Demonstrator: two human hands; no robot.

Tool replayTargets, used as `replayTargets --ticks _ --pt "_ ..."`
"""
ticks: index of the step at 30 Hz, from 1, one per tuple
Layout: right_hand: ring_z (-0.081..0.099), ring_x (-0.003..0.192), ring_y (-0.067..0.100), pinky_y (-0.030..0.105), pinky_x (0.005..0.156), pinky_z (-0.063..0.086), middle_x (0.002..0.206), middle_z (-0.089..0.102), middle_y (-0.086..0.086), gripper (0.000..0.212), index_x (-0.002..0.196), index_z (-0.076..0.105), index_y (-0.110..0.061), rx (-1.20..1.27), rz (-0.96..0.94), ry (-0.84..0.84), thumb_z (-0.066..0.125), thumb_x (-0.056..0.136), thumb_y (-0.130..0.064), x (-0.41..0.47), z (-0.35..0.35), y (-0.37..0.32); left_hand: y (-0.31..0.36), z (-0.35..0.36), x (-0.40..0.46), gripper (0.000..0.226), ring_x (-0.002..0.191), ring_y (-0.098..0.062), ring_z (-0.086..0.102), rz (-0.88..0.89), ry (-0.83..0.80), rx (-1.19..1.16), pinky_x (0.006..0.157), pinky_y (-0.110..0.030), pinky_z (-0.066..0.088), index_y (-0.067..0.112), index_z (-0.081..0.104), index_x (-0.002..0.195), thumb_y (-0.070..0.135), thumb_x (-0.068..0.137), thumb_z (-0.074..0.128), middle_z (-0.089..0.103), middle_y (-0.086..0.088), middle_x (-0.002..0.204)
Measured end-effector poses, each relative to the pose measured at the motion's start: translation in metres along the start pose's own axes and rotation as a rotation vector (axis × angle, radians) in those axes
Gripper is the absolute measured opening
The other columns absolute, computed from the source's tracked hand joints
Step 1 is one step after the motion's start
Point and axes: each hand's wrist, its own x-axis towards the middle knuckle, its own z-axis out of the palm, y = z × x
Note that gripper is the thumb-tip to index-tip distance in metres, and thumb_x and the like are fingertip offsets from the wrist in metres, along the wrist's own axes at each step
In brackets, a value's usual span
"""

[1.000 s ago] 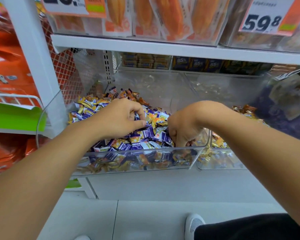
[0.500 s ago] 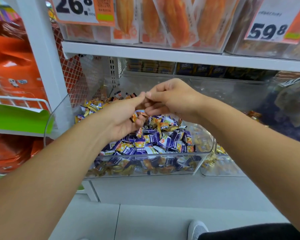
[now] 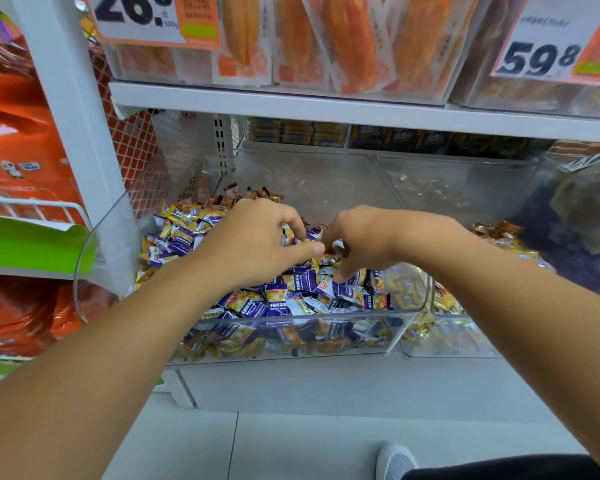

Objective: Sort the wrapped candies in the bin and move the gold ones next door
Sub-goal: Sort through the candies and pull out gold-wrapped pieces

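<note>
Both hands are picking: the left hand (image 3: 253,244) and right hand (image 3: 357,242), fingers curled, pinch candies (image 3: 335,252) over the bin (image 3: 291,336); next, carry gold ones to the neighbouring bin (image 3: 444,344) right of the right hand.

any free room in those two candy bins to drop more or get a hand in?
Free: the rear of the right bin, behind its gold candies; the left bin's far-right corner, beyond the purple candies. Crowded: left bin's middle, where left hand and right hand meet.
</note>
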Motion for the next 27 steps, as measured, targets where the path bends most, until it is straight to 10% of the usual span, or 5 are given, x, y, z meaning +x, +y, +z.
replayTargets --ticks 10,14,20,27 --pt "0.048 0.059 0.026 0.031 0.052 0.04 0.071 0.057 0.009 0.025 0.082 0.06 -0.002 0.425 0.012 0.166 0.056 0.098 -0.022 -0.006 -0.01 0.008 0.002 0.025 0.014 0.018 0.067 -0.006 0.059 -0.119 -0.095 0.203 0.061 -0.027 0.045 0.024 0.076 0.078 0.042 0.082 0.076 0.063 0.012 0.066" --pt "0.028 0.046 0.017 0.021 0.041 0.022 0.058 0.037 0.001 0.025 0.074 0.055 -0.013 1.161 0.152 0.107 0.044 0.093 -0.026 -0.01 -0.01 0.003 -0.002 0.021 0.016 0.012 0.054 0.003 0.057 -0.216 -0.086 -0.079 0.054 -0.019 0.042 0.022 0.079 0.077 0.026 0.087 0.073 0.062 0.021 0.055" --pt "0.043 0.044 0.015 0.018 0.032 0.022 0.06 0.049 0.005 0.039 0.059 0.042 -0.017 1.628 0.199 0.088 0.047 0.096 -0.029 -0.004 -0.002 -0.003 -0.005 0.005 0.016 0.015 0.068 -0.017 0.05 -0.565 0.071 -0.543 0.052 -0.023 0.038 0.015 0.073 0.081 0.029 0.087 0.071 0.056 -0.001 0.077" --pt "0.049 0.051 0.017 0.026 0.048 0.043 0.062 0.058 0.005 0.021 0.083 0.071 -0.003 0.864 0.234 0.404 0.07 0.091 -0.023 0.012 0.005 0.001 -0.018 -0.004 0.011 0.017 0.055 -0.012 0.034 -0.547 0.076 -0.74 0.041 -0.022 0.023 0.012 0.057 0.074 0.015 0.09 0.06 0.044 -0.006 0.076"
